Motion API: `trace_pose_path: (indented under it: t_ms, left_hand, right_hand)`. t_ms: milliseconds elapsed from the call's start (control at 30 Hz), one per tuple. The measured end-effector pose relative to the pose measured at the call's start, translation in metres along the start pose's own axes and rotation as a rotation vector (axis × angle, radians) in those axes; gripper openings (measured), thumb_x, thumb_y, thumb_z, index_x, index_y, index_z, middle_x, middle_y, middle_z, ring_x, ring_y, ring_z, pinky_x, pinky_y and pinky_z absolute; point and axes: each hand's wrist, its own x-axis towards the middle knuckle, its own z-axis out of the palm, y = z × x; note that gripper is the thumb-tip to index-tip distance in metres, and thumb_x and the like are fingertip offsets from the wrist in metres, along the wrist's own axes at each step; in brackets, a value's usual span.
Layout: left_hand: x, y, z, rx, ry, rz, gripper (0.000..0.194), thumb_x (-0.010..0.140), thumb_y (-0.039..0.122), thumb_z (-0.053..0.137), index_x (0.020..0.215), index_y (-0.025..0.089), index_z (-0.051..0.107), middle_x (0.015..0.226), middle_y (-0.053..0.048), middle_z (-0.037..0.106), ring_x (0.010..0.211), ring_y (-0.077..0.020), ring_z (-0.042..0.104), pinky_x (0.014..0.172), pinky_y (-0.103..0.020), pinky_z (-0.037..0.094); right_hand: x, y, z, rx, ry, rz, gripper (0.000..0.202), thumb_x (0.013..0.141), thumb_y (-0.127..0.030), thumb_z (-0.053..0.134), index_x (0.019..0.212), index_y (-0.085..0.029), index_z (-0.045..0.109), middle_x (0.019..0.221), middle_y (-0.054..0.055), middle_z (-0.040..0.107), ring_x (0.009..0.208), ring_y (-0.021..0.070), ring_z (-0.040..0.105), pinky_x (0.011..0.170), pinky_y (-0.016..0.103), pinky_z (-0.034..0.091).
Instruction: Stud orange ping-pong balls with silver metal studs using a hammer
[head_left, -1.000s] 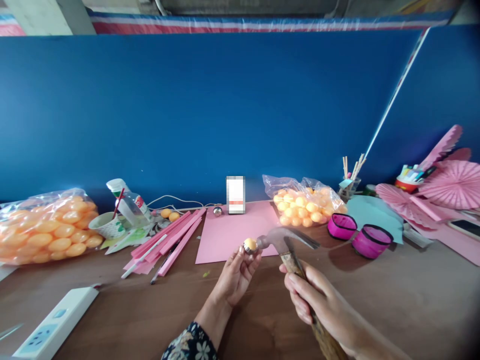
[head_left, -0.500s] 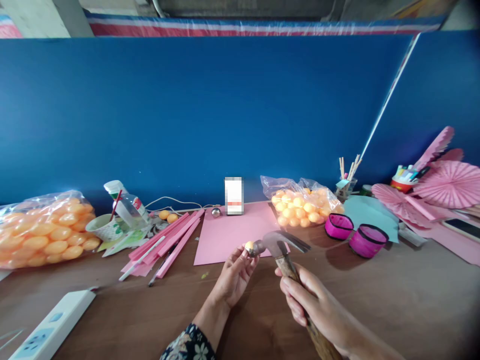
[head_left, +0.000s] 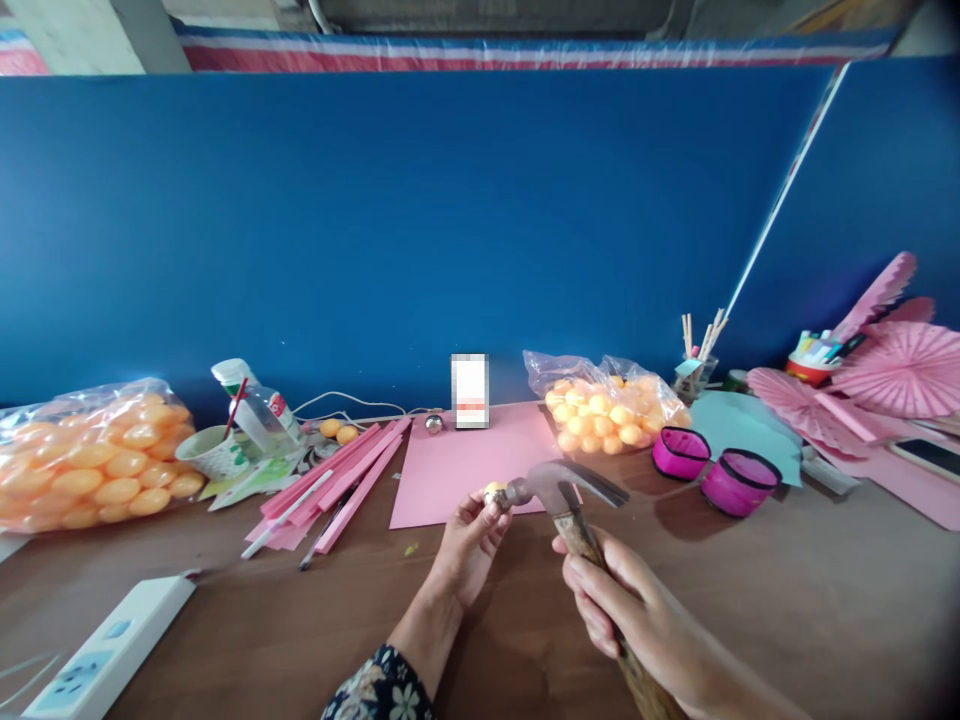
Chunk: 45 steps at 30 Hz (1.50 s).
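Note:
My left hand (head_left: pixel 471 552) pinches a small shiny ball (head_left: pixel 495 492), yellowish on top and metallic below, just above the table. In my right hand (head_left: pixel 615 585) is a claw hammer (head_left: pixel 559 488), gripped around its worn wooden handle. The round face of the hammer head points left and meets the ball, or nearly so; the exact contact is too small to make out. Its claw curves away to the right. Behind both hands, a pink sheet (head_left: pixel 450 480) lies flat, with a silver metal ball (head_left: pixel 433 422) near its back left corner.
Clear bags of orange balls stand left (head_left: pixel 97 475) and back right (head_left: pixel 600 415). Pink strips (head_left: pixel 345 480) lie by a paper cup (head_left: pixel 214 452) and plastic bottle (head_left: pixel 259 410). Two magenta mesh bands (head_left: pixel 741 482) sit right. A power strip (head_left: pixel 112 645) occupies the front left.
The view has shifted very slightly. Both hands keep their grips, with the hammer head still against or beside the small ball, which has tilted or shifted a little left.

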Motion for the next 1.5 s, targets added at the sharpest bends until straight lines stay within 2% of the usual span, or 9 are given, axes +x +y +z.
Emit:
trace_pose_path:
  t_ms: [167,400,533,667,933,1133,1233,1400,1500]
  left_hand:
    - [0.0,-0.003,-0.002,0.015,-0.007,0.015,0.016,0.065,0.011,0.07,0.078,0.014,0.062,0.083,-0.002,0.065,0.076,-0.0104,0.06,0.069,-0.019,0.045]
    - [0.001,-0.003,0.0,0.055,0.022,0.053,0.019,0.061,0.011,0.073,0.07,0.015,0.057,0.07,0.002,0.063,0.067,-0.0086,0.059,0.065,-0.02,0.044]
    - [0.0,-0.005,0.0,0.054,-0.003,0.067,0.016,0.065,0.011,0.07,0.074,0.015,0.057,0.077,0.0,0.063,0.071,-0.0093,0.06,0.067,-0.02,0.045]
    - [-0.001,-0.005,-0.002,0.015,-0.004,0.028,0.009,0.073,0.018,0.064,0.08,0.015,0.058,0.086,-0.003,0.066,0.081,-0.013,0.062,0.074,-0.023,0.047]
    - [0.002,-0.005,-0.004,-0.075,0.086,-0.021,0.013,0.075,0.018,0.061,0.087,0.012,0.062,0.093,-0.008,0.067,0.086,-0.0167,0.063,0.08,-0.027,0.05]
    - [-0.001,-0.001,-0.001,-0.073,0.026,-0.048,0.034,0.078,0.017,0.057,0.112,0.019,0.054,0.094,-0.004,0.067,0.078,-0.0113,0.064,0.074,-0.023,0.051]
    - [0.001,-0.001,-0.001,-0.088,0.043,-0.032,0.032,0.078,0.015,0.057,0.11,0.017,0.057,0.095,-0.005,0.067,0.078,-0.0095,0.063,0.074,-0.019,0.051]
    - [0.005,-0.002,-0.004,-0.124,0.13,-0.044,0.022,0.079,0.015,0.054,0.099,0.012,0.062,0.1,-0.008,0.066,0.094,-0.0172,0.061,0.086,-0.03,0.049]
    - [0.004,-0.003,-0.005,-0.107,0.115,-0.016,0.02,0.078,0.013,0.056,0.096,0.012,0.063,0.098,-0.008,0.067,0.096,-0.0175,0.06,0.091,-0.032,0.046]
  right_hand:
    - [0.0,0.004,0.0,-0.048,-0.036,-0.009,0.027,0.088,-0.039,0.04,0.105,-0.018,0.04,0.057,-0.008,0.037,0.046,0.0054,0.033,0.044,0.02,0.03]
    - [0.003,0.01,-0.001,-0.074,-0.03,-0.026,0.029,0.089,-0.04,0.038,0.107,-0.018,0.039,0.056,-0.008,0.036,0.046,0.0056,0.034,0.044,0.02,0.03]
    - [0.005,0.015,-0.002,-0.081,-0.03,-0.038,0.028,0.088,-0.041,0.039,0.107,-0.019,0.04,0.06,-0.007,0.038,0.046,0.0053,0.034,0.044,0.019,0.03]
    - [0.007,0.013,-0.002,-0.08,-0.042,-0.032,0.026,0.088,-0.041,0.039,0.103,-0.02,0.041,0.059,-0.007,0.037,0.046,0.0052,0.034,0.044,0.019,0.03]
    - [0.009,0.01,-0.002,-0.049,-0.046,-0.018,0.024,0.087,-0.04,0.042,0.099,-0.02,0.041,0.06,-0.008,0.037,0.045,0.0048,0.033,0.041,0.018,0.029]
    - [0.005,0.007,-0.002,-0.057,-0.033,-0.012,0.024,0.087,-0.04,0.042,0.099,-0.019,0.042,0.057,-0.008,0.035,0.046,0.005,0.033,0.043,0.019,0.03]
    - [0.005,0.007,-0.003,-0.08,-0.028,-0.023,0.024,0.088,-0.039,0.04,0.101,-0.019,0.041,0.056,-0.008,0.035,0.046,0.0055,0.033,0.044,0.019,0.031]
    - [0.007,0.008,-0.004,-0.103,-0.018,-0.04,0.024,0.088,-0.04,0.04,0.101,-0.019,0.041,0.057,-0.008,0.036,0.046,0.0057,0.035,0.043,0.019,0.031]
    - [0.008,0.011,-0.005,-0.115,0.001,-0.038,0.024,0.088,-0.04,0.039,0.102,-0.02,0.04,0.056,-0.008,0.036,0.046,0.006,0.035,0.043,0.019,0.031]
